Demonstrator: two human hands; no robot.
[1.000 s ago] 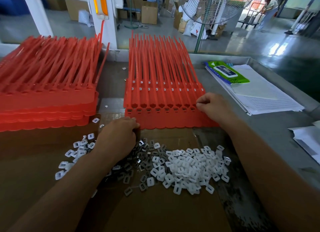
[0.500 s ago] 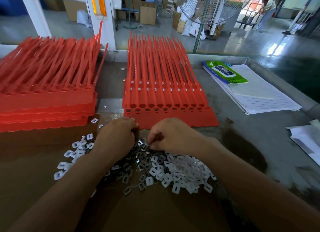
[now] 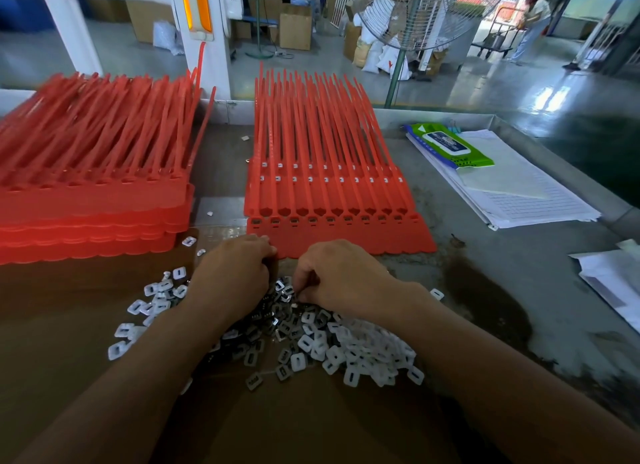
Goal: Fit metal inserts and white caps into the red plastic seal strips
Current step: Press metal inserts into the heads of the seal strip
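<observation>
Workbench (image 3: 519, 290): wipes pack (image 3: 450, 145) on papers (image 3: 540, 204) beside seal strips (image 3: 329, 186).

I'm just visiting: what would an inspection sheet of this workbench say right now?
Surface: grey metal table, brown cardboard sheet on its near side.
Job's things: red seal strips in the middle, stack of strips at left; white caps and metal inserts piled on the cardboard.
Clutter: wipes pack on lined papers, right.
Hands: left hand curled at the strips' near edge; right hand curled over the inserts; grips hidden.
Cables: nothing seen on the table.
Surroundings: standing fan, cardboard boxes, a person far off.
</observation>
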